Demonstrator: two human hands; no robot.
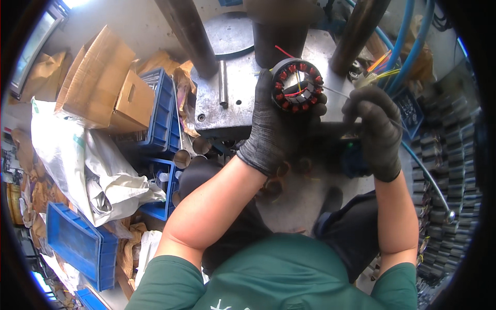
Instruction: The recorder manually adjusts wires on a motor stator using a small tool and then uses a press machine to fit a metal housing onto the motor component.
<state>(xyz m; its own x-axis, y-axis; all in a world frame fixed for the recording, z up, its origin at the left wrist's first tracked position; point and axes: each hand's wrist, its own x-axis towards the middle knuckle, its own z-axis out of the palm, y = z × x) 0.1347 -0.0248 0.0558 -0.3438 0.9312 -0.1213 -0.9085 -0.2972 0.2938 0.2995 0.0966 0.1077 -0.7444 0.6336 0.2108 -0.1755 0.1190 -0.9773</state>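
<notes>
My left hand [274, 121], in a dark grey glove, is closed around a motor stator [298, 87]. The stator is a dark ring with red windings on its inner teeth, and its open face is turned up. Red and yellow lead wires cross its middle, and a red wire end sticks out at the upper left. To the right, my gloved right hand [376, 124] is closed, its fingertips on a thin grey wire or rod [335, 91]. That strand runs from the stator's right rim to the fingers; its exact kind I cannot make out.
A metal press bed [227, 116] with thick dark columns stands ahead, a short steel rod [222, 85] on it. At left are cardboard boxes [93, 82], a white sack [82, 160] and blue crates [75, 243]. Blue hoses [413, 46] and many stacked metal parts [449, 165] fill the right.
</notes>
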